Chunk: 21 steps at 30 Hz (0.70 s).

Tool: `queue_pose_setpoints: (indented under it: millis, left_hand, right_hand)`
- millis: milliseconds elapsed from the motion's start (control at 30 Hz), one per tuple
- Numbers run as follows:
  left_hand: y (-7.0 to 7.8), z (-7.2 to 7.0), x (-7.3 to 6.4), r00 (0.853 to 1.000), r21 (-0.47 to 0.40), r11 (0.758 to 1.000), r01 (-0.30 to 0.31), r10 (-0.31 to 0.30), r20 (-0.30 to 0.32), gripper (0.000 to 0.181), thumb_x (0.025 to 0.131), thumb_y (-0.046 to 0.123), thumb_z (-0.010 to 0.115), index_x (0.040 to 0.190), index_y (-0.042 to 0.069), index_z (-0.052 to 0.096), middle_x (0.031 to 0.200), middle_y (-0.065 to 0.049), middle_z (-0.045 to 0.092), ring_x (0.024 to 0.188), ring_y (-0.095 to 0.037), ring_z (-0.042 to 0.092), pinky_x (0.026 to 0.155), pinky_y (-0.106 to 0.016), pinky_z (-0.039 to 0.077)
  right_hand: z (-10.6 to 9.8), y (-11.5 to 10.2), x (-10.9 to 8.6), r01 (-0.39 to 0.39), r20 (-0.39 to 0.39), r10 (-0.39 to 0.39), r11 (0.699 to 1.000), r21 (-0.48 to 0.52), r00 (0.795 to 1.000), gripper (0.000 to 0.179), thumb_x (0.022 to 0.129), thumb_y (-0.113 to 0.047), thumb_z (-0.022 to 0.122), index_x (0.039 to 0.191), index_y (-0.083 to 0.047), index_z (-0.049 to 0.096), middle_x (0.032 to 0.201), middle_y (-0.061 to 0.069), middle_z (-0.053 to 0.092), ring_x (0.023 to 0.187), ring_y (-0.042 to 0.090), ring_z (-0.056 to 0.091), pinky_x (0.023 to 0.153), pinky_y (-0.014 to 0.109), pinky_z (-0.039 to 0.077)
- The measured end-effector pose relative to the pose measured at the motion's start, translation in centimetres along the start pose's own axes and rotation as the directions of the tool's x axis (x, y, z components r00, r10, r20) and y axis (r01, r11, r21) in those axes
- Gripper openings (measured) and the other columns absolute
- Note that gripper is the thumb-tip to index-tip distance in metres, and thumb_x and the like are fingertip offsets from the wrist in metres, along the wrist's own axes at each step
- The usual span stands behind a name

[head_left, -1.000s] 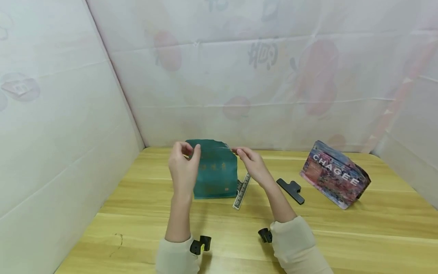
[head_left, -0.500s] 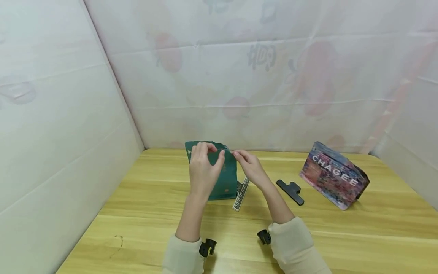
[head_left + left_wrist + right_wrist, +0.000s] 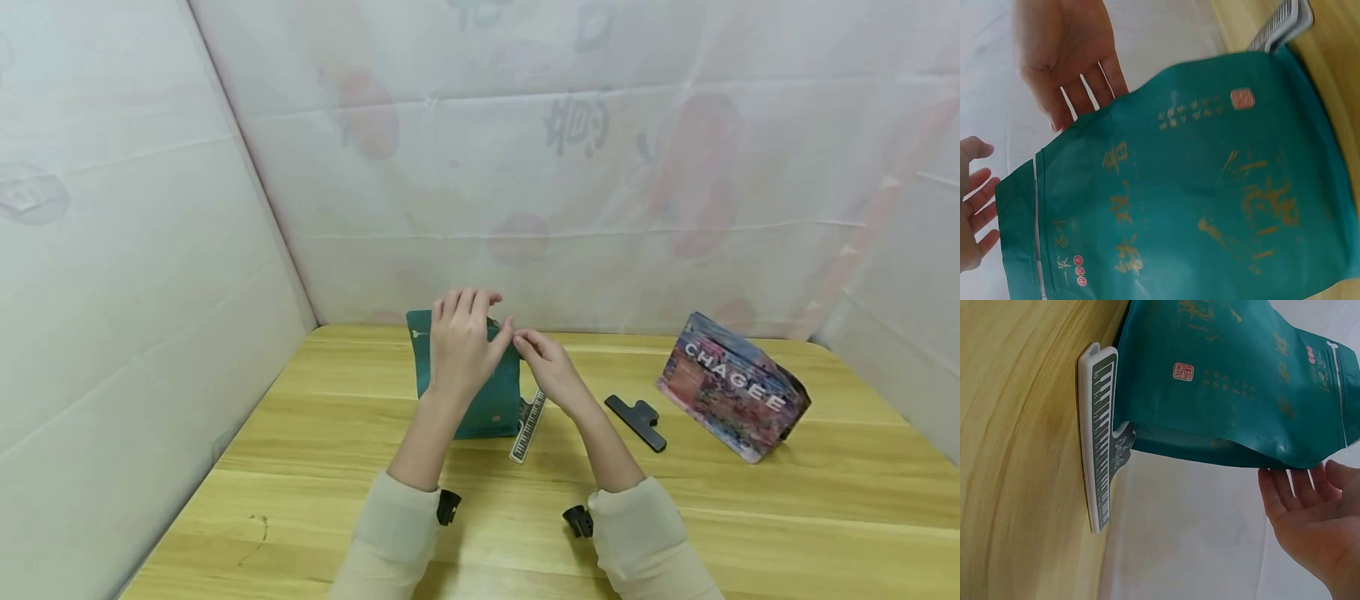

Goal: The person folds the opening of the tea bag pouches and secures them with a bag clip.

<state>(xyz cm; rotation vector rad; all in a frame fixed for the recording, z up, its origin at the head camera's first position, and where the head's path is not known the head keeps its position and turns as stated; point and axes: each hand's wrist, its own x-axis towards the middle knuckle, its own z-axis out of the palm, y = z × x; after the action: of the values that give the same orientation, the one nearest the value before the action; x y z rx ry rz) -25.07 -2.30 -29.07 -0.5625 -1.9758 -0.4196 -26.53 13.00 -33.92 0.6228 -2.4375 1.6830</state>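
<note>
Currently | green pouch [image 3: 1175,181] upright, contents hidden | right hand [image 3: 551,368] touches edge

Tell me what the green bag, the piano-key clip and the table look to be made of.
Green bag: probably plastic film or laminate, satin finish; it shows a soft sheen and bends in smooth curves.
Piano-key clip: perhaps hard plastic, smooth with a printed face; painted metal remains possible.
Table: wood or wood-look laminate, apparently smooth; yellowish grain streaks run across it.
</note>
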Motion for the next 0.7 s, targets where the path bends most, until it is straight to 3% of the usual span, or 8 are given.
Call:
queue_pose_setpoints:
  millis: [133, 267, 467, 567, 700]
  left_hand:
    - [-0.4, 0.1, 0.3, 0.998, 0.089, 0.996, 0.014, -0.020, 0.062, 0.022, 0.083, 0.029, 0.069, 0.091, 0.010, 0.063, 0.088, -0.003, 0.060, 0.089, -0.023, 0.051, 0.086, -0.037, 0.036]
    - [-0.8, 0.3, 0.2, 0.993, 0.089, 0.995, 0.034, -0.044, 0.114, 0.018, 0.084, 0.028, 0.068, 0.084, 0.010, 0.063, 0.083, -0.003, 0.061, 0.085, -0.022, 0.054, 0.079, -0.035, 0.039]
    - [-1.4, 0.5, -0.1, 0.991, 0.107, 0.994, 0.031, -0.045, 0.129, 0.019, 0.086, 0.028, 0.066, 0.077, 0.011, 0.064, 0.077, -0.003, 0.063, 0.081, -0.022, 0.057, 0.078, -0.036, 0.039]
    - [-1.6, 0.2, -0.1, 0.985, 0.116, 0.992, 0.052, -0.070, 0.157, 0.023, 0.086, 0.032, 0.065, 0.078, 0.011, 0.064, 0.077, -0.003, 0.063, 0.082, -0.023, 0.056, 0.080, -0.037, 0.037]
    - [-1.7, -0.4, 0.0, 0.965, 0.109, 0.990, 0.085, -0.109, 0.238, 0.025, 0.087, 0.036, 0.063, 0.081, 0.012, 0.063, 0.078, -0.002, 0.062, 0.083, -0.022, 0.055, 0.081, -0.038, 0.036]
  right_hand:
    - [0.1, -0.1, 0.0, -0.018, 0.004, 0.018, 1.000, -0.002, 1.000, 0.037, 0.100, -0.026, 0.040, 0.121, 0.001, 0.054, 0.126, 0.017, 0.051, 0.118, 0.030, 0.045, 0.096, 0.044, 0.035]
    - [0.1, -0.2, 0.1, -0.025, -0.005, 0.025, 1.000, -0.006, 1.000, 0.036, 0.100, -0.025, 0.041, 0.121, 0.001, 0.054, 0.124, 0.018, 0.052, 0.115, 0.031, 0.047, 0.094, 0.046, 0.036]
    - [0.2, -0.1, 0.2, -0.002, -0.021, 0.001, 0.999, -0.040, 1.000, 0.034, 0.100, -0.023, 0.042, 0.120, 0.000, 0.056, 0.105, 0.018, 0.057, 0.093, 0.029, 0.052, 0.084, 0.043, 0.040]
    - [0.2, -0.2, 0.2, 0.007, -0.020, -0.008, 0.999, -0.047, 1.000, 0.033, 0.099, -0.024, 0.042, 0.119, -0.001, 0.057, 0.110, 0.015, 0.058, 0.099, 0.027, 0.053, 0.086, 0.044, 0.041]
    - [0.2, -0.2, 0.1, 0.009, -0.011, -0.009, 0.999, -0.047, 1.000, 0.033, 0.099, -0.025, 0.043, 0.118, -0.002, 0.057, 0.119, 0.014, 0.056, 0.110, 0.028, 0.051, 0.090, 0.046, 0.040]
